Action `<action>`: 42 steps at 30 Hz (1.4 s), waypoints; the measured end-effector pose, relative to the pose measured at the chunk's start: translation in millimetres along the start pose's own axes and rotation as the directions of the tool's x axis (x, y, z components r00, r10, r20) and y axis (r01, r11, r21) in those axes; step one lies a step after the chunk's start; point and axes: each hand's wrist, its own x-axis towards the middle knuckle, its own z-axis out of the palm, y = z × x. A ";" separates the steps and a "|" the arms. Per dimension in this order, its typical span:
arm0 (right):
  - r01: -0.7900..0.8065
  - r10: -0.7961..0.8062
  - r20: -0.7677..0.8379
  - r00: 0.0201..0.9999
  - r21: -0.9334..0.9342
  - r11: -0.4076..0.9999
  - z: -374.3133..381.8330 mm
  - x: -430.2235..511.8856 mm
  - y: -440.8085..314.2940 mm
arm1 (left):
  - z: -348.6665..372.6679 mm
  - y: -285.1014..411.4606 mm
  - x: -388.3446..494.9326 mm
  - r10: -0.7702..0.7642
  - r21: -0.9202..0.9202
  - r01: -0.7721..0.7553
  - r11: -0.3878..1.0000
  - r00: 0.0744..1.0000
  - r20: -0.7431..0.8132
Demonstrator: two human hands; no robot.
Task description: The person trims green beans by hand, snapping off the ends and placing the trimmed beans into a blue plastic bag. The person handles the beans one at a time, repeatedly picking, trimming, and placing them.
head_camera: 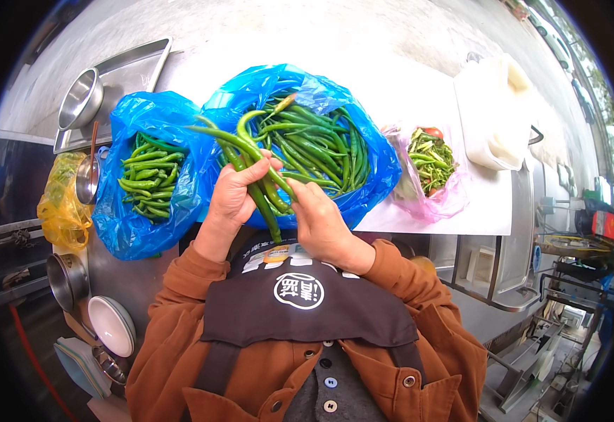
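My left hand (238,192) is closed around several long green chili peppers (256,153), which fan out above the near edge of a large blue plastic bag (378,153). With its fingertips, my right hand (320,219) pinches the lower end of one of these peppers. The large bag is open and holds many long green peppers (317,142). At its left, a smaller blue bag (106,200) holds green peppers (151,184) that look shorter. A pink plastic bag (444,211) at the right contains green stem pieces (425,163) and something red.
A metal tray (154,68) with a steel bowl (81,99) lies at the upper left. Below it are a yellow bag (61,211), a steel pot (67,282) and white bowls (110,326). A white plastic container (489,116) stands at the right of the white table (486,216).
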 end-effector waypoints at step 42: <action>0.029 0.175 0.173 0.969 -0.787 0.616 -4.6 109.6 85.2 | -177.6 160.2 -9.6 0.011 0.164 0.152 0.975 0.701 -0.713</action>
